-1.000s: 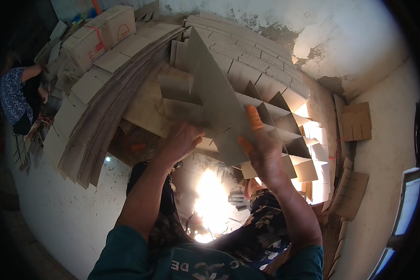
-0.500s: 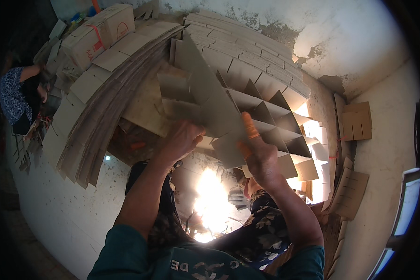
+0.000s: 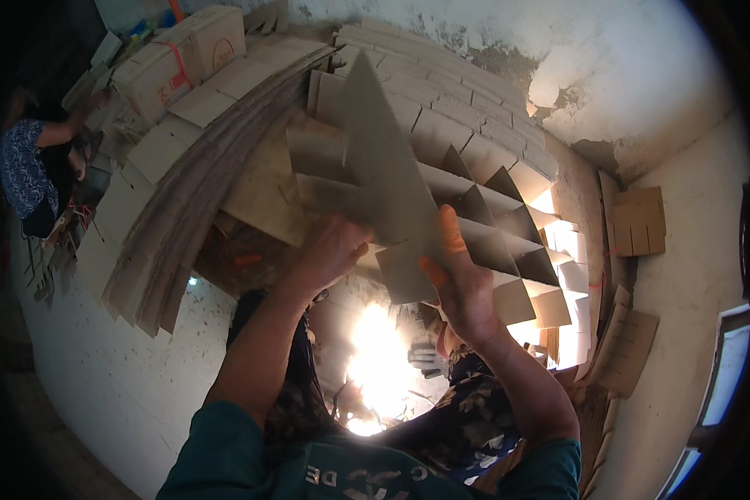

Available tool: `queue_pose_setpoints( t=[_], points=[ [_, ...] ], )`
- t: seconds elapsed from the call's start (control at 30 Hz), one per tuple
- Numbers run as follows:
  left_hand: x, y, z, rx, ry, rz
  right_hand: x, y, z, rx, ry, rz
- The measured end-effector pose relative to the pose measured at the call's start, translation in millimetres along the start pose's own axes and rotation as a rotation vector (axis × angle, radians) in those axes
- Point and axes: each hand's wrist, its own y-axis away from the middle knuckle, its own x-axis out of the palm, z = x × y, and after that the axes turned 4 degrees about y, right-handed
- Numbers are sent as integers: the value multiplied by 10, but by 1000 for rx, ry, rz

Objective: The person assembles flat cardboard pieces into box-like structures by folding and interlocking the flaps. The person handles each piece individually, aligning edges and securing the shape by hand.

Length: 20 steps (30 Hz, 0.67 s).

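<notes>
I hold up a brown cardboard divider grid (image 3: 442, 200), made of interlocked slotted strips forming several cells. A long cardboard strip (image 3: 383, 175) runs diagonally across its front. My left hand (image 3: 329, 250) grips the lower left part of the grid from behind. My right hand (image 3: 458, 283) pinches the strip's lower end; orange wraps cover its thumb and one finger. Both forearms rise from the lower edge in teal sleeves.
A thick fanned stack of flat cardboard sheets (image 3: 192, 183) lies at the left, with taped cartons (image 3: 183, 58) behind it. Another person (image 3: 33, 167) in a patterned top sits at the far left. Flat cardboard pieces (image 3: 637, 221) lean on the pale wall at right. Bright glare below.
The diagonal strip has slid further into the grid. My right hand has moved slightly left along its lower end, and the whole assembly sits a little higher.
</notes>
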Motion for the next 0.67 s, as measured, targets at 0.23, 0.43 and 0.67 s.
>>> queue_pose_setpoints(
  t=[0.23, 0.43, 0.67],
  points=[
    [12, -18, 14, 13, -12, -2, 1, 1, -32, -57, 86, -3],
    [11, -12, 26, 50, -9, -29, 52, 18, -70, 28, -47, 9],
    [-43, -22, -43, -23, -25, 27, 87, 76, -102, 48, 52, 49]
  ],
)
